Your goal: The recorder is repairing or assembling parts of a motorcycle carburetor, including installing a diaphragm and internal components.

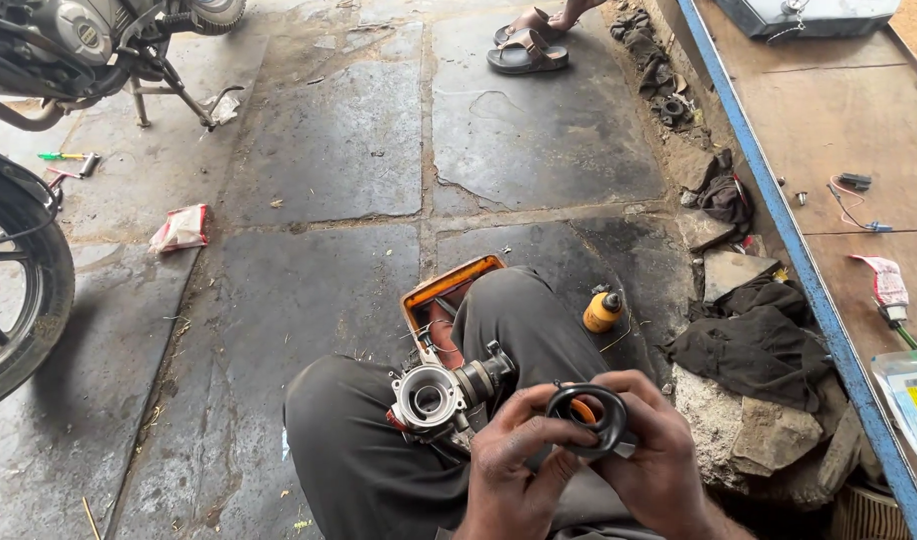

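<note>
Head view. Left hand (514, 470): grip pinching the black rubber ring (589, 415) from its left side, thumb across the front. Right hand (654, 450): fingers curled over the ring's right side, grip pressed on it too. The ring is held low in the middle of the view, above the person's lap; an orange piece shows through its opening.

Carburetor (444, 395): bare metal, round bore facing up, resting on the person's dark trouser knee just left of the hands.

Orange tray (449, 285): on the stone floor (329, 160) beyond the knees, partly hidden by them. Small yellow bottle (602, 311): upright on the floor, right of the knee. Dark rags (754, 340): heaped over rubble along the bench's blue edge (779, 210). Motorcycle wheel (19, 280): at the left edge. Sandalled foot (527, 50) of another person: top of view.
</note>
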